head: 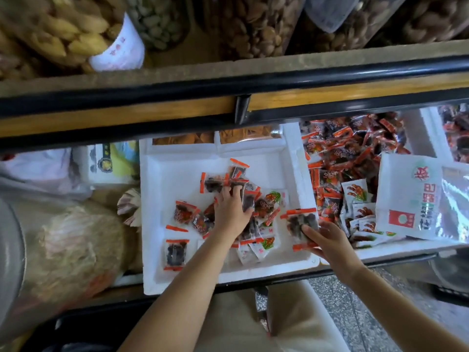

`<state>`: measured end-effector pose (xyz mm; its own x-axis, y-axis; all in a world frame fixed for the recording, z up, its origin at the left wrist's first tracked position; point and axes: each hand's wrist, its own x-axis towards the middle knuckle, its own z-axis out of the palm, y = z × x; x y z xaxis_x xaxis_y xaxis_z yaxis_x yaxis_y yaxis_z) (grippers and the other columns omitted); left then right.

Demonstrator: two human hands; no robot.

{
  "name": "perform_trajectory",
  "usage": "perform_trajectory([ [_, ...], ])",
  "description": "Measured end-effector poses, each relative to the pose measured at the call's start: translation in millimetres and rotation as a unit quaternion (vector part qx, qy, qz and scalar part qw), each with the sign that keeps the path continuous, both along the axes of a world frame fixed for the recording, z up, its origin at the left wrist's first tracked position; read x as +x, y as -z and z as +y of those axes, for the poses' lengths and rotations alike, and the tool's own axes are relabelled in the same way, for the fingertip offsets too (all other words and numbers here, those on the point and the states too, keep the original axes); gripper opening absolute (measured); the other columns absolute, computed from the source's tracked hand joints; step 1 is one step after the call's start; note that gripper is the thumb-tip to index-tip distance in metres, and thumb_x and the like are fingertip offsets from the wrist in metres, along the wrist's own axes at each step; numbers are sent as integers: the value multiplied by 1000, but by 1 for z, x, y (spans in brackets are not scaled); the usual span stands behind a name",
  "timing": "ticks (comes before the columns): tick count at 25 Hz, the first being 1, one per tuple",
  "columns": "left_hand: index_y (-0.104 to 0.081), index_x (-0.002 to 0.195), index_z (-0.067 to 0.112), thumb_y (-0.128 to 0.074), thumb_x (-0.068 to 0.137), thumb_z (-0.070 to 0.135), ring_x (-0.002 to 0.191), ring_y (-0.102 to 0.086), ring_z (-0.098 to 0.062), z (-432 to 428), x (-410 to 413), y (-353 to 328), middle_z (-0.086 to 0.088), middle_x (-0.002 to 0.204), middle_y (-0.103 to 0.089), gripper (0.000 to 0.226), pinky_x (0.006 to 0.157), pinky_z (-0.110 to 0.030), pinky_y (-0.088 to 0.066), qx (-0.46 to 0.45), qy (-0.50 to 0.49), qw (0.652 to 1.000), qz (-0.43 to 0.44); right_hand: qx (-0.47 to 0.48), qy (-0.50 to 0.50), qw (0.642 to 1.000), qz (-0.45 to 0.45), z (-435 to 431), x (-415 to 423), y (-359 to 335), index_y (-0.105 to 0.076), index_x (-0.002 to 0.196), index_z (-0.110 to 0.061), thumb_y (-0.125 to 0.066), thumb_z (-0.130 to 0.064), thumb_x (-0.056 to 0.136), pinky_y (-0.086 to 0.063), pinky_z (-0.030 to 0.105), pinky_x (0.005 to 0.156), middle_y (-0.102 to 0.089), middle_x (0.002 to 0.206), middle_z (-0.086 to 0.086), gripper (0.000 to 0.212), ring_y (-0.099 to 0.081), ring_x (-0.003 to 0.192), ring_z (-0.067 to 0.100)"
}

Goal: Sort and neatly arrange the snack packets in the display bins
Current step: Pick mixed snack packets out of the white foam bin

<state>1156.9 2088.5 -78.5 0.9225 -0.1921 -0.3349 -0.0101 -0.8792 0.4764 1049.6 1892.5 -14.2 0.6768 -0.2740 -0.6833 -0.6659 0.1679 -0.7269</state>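
While the right hand (330,241) pinches a dark packet (302,222), the left hand (232,210) curls its fingers (225,192) round the pile (250,200) in the bin (177,168): mid-sort; grouping matching kinds probably comes next.

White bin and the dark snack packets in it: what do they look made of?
The white bin looks like expanded polystyrene foam with a matte finish: thick walls, soft rounded edges, no shine. The snack packets look like thin, clear, glossy plastic film: the dark contents show through, the wrap catches glare, and the sealed ends carry orange-red printed strips.
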Motion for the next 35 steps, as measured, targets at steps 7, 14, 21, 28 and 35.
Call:
perform_trajectory([
  [7, -41, 131, 7, -57, 93, 15, 103, -59, -27, 4, 17, 1, -17, 127, -48, 42, 85, -31, -53, -60, -53, 996, -34, -86, -81, 992, 31, -30, -18, 0, -67, 94, -6, -61, -11, 89, -47, 12, 55, -71, 85, 11, 10, -66, 67, 13],
  [14, -46, 109, 10, -46, 99, 16, 48, -48, -7, -53, -10, -64, 1, 71, -55, 11, 38, -14, -38, -161, -168, 972, -42, -172, -117, 978, 15, -97, 7, -10, -59, 100, -1, -49, -26, 96, -55, 44, 78, -69, 92, 17, 28, -67, 82, 30],
  [21, -44, 122, 5, -46, 100, 11, 67, -61, -10, -207, 43, -92, -4, 95, -59, 23, 50, -15, -50, -261, -146, 952, 56, -281, -135, 949, -46, -165, 118, -42, -58, 112, 5, -43, -17, 98, -49, 47, 88, -65, 107, 18, 30, -62, 96, 32],
  [28, -49, 126, 8, -49, 97, 5, 118, -51, -15, -155, 6, -73, -7, 129, -53, 30, 88, -8, -37, -212, -25, 977, 17, -301, -199, 924, -128, -148, 96, -39, -46, 121, -7, -47, -5, 94, -44, 25, 81, -56, 110, 3, 27, -57, 100, 21],
  [35, -53, 103, 18, -60, 88, -1, 105, -58, -18, 43, -61, -17, -4, 112, -54, 24, 92, -28, -51, -76, -101, 992, 14, -278, -362, 882, -118, -29, 27, 27, -49, 125, -12, -47, -1, 91, -44, 28, 96, -50, 127, 7, 36, -53, 104, 15],
])
